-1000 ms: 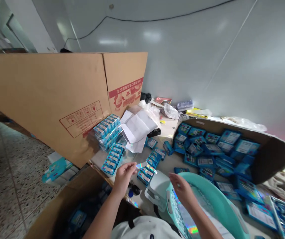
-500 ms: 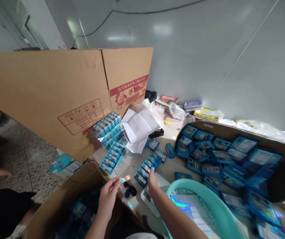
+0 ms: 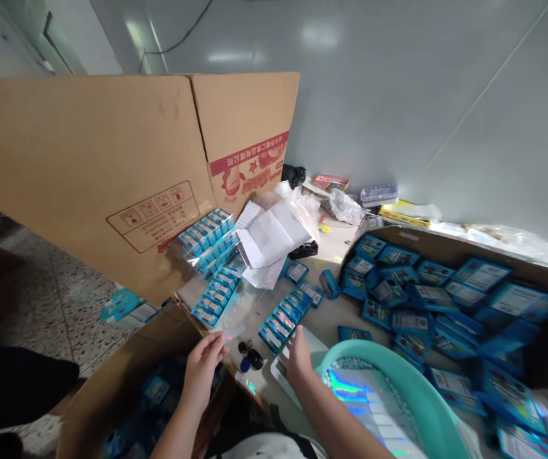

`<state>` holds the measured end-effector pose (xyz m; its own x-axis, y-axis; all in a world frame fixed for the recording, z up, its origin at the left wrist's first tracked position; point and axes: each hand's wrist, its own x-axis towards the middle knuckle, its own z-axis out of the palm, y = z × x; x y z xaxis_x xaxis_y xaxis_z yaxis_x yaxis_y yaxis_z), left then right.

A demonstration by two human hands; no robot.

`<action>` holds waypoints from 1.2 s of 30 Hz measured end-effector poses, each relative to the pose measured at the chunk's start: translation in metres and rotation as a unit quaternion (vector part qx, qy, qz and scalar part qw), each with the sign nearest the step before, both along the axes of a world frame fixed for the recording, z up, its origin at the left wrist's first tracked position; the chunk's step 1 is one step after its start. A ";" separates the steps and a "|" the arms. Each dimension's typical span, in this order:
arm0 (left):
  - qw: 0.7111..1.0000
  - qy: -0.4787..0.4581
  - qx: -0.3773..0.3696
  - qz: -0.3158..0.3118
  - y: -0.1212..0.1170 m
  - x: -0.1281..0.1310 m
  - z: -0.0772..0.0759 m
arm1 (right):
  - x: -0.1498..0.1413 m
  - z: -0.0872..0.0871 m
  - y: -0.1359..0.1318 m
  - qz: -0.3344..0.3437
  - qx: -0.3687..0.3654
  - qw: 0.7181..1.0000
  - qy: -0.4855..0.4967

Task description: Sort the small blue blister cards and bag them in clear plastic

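My left hand [image 3: 203,368] pinches a small shiny holographic sticker [image 3: 228,332] at its fingertips, above the table's near edge. My right hand [image 3: 296,359] lies with its fingers stretched out over a white device [image 3: 314,347], its fingertips at a row of small blue boxes [image 3: 287,312]. A teal plastic basin [image 3: 398,376] holding sheets of holographic stickers [image 3: 364,401] sits just right of my right forearm.
A large cardboard box [image 3: 111,172] stands at the left. More rows of blue boxes [image 3: 209,245] and white papers [image 3: 274,239] lie beyond. A cardboard tray [image 3: 446,252] full of blue boxes is at the right. An open carton [image 3: 125,376] sits below. Another person's dark sleeve [image 3: 10,389] shows at left.
My left hand drew back toward me with the sticker. My right hand left the basin and reached forward onto the white device by the blue boxes. The view shifted left.
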<state>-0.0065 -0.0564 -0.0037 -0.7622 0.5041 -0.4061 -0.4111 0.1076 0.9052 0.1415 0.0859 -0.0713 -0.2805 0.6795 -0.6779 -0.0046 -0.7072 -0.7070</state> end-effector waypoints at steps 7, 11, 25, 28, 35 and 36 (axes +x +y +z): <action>0.996 0.019 0.005 -0.086 0.027 -0.019 0.001 | 0.005 0.031 -0.025 0.004 -0.190 0.980 0.061; 0.972 0.070 -0.021 -0.224 0.049 -0.023 -0.002 | 0.004 0.059 -0.028 -0.014 -0.024 0.986 0.162; 0.864 0.075 0.046 -0.495 0.158 -0.009 -0.033 | 0.016 0.036 0.051 -0.081 0.157 0.984 0.015; 0.860 0.073 0.027 -0.503 0.181 -0.015 -0.046 | 0.018 0.023 0.067 -0.095 0.177 0.979 -0.031; 0.824 0.090 -0.038 -0.557 0.217 -0.017 -0.061 | 0.025 -0.010 0.082 -0.097 0.216 0.962 -0.137; 0.821 0.108 -0.049 -0.559 0.221 -0.016 -0.063 | 0.026 -0.015 0.082 -0.094 0.219 0.960 -0.149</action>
